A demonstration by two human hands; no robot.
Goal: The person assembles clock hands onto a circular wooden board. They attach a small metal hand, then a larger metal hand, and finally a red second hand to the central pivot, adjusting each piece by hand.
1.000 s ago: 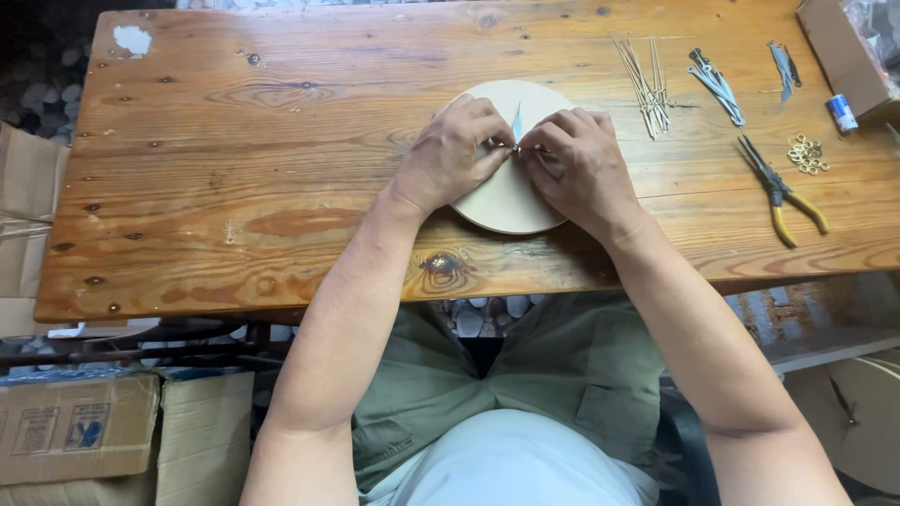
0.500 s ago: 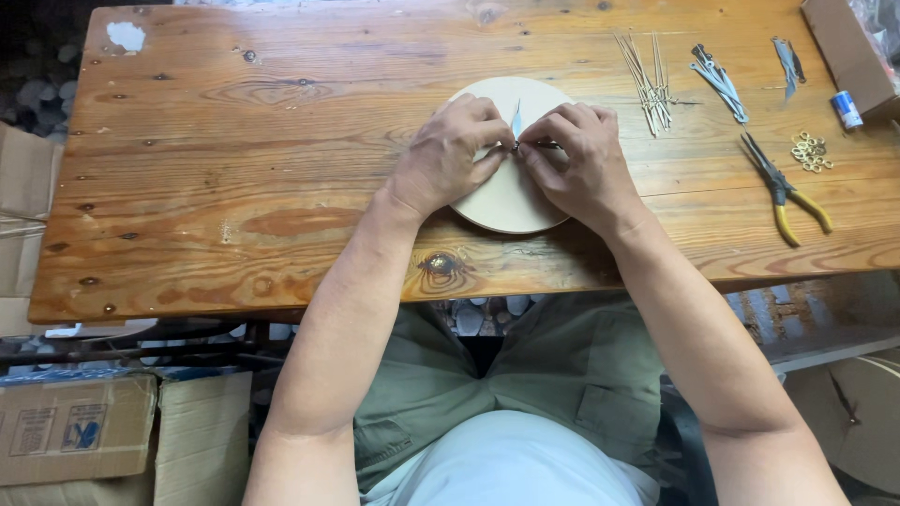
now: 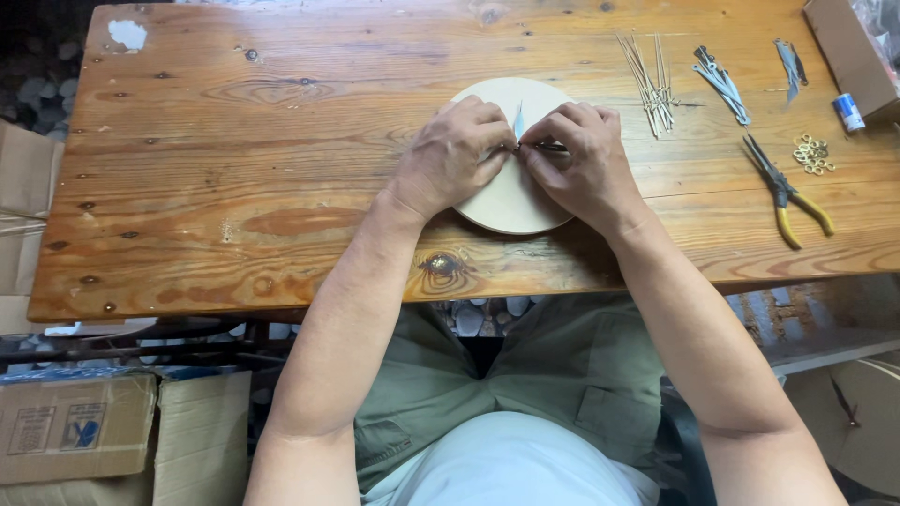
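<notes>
I looked down on a wooden table (image 3: pixel 281 159) and saw both of my hands meeting over a pale round wooden disc (image 3: pixel 511 201) that lay flat near the middle of the table, closer to its near edge than its far one. My left hand (image 3: pixel 455 155) rested on the disc's left half with the fingers curled in, and my right hand (image 3: pixel 581 164) covered its right half the same way. The fingertips of both hands were drawn together at one spot, pinching a small thin metal piece (image 3: pixel 517 122) that stood up between them, its pale blade poking out above the knuckles; I could not tell its exact shape. Toward the far right corner lay a bundle of thin metal rods (image 3: pixel 649 84), and just beside it some small flat metal blades (image 3: pixel 720 80). Nearer the right edge sat a pair of pliers with yellow handles (image 3: pixel 786 192), with a little heap of brass rings (image 3: pixel 812 155) close by. A cardboard box (image 3: pixel 848 52) sat at the far right corner.
</notes>
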